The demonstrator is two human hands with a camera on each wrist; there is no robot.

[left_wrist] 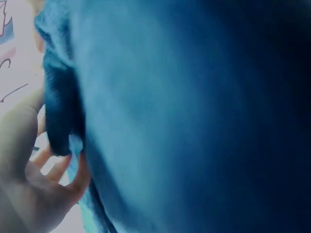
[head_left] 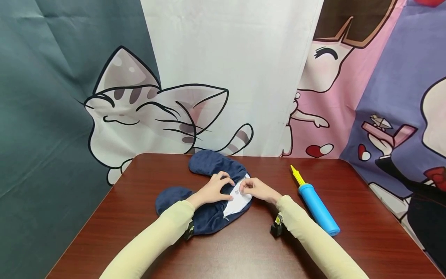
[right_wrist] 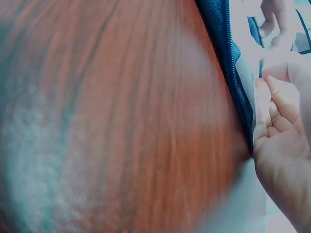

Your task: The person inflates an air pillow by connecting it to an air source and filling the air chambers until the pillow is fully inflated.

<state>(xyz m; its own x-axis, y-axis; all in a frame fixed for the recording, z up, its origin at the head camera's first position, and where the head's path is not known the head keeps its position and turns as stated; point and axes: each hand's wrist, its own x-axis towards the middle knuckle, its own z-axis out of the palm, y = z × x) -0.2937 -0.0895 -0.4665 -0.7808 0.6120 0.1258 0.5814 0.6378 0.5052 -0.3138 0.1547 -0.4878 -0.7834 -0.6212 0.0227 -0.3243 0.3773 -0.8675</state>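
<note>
On the table (head_left: pixel 244 255), navy U-shaped pillow (head_left: pixel 210 219), likely light, soft, best held by its zipped edge (right_wrist: pixel 233 73), lies under left hand (head_left: pixel 213 190), thumb and fingers apart; right hand (head_left: pixel 259 189) apparently pinches white lining (head_left: pixel 237 202).

There is room to pass along the surface's (head_left: pixel 118 217) left edge, between the blue pump (head_left: pixel 318 209) and the right edge, and inward from the far edge between pump and navy pillow (head_left: pixel 212 223). Left sleeve (head_left: pixel 153 236) and right sleeve (head_left: pixel 310 240) cross the near edge.
</note>
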